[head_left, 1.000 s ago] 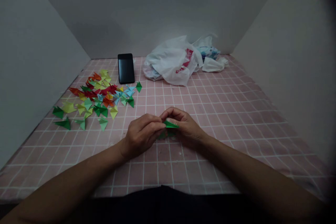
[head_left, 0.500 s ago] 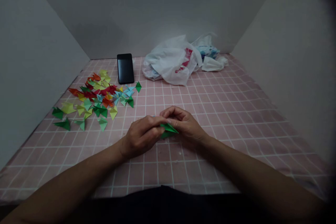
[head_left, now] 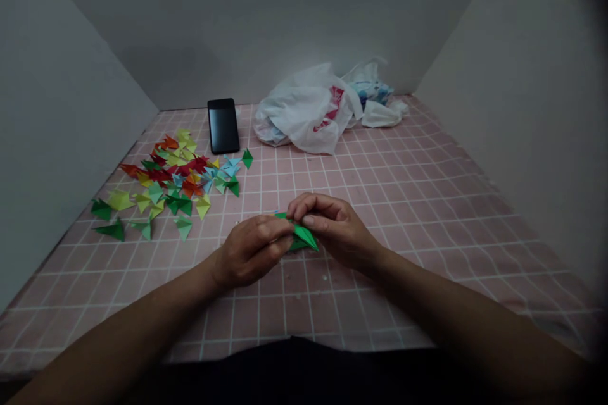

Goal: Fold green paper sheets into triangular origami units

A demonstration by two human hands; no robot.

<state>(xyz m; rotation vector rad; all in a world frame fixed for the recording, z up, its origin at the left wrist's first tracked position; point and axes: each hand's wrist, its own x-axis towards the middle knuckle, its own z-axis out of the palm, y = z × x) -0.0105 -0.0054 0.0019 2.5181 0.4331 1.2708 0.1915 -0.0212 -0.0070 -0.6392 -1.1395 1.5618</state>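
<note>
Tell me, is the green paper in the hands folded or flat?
Folded. The green paper is a pointed triangle shape with a creased edge, pinched between the left hand and the right hand.

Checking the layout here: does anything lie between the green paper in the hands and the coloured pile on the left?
Nothing visible. The left hand and right hand both pinch the green paper; only bare pink cloth lies between it and the coloured pile.
</note>
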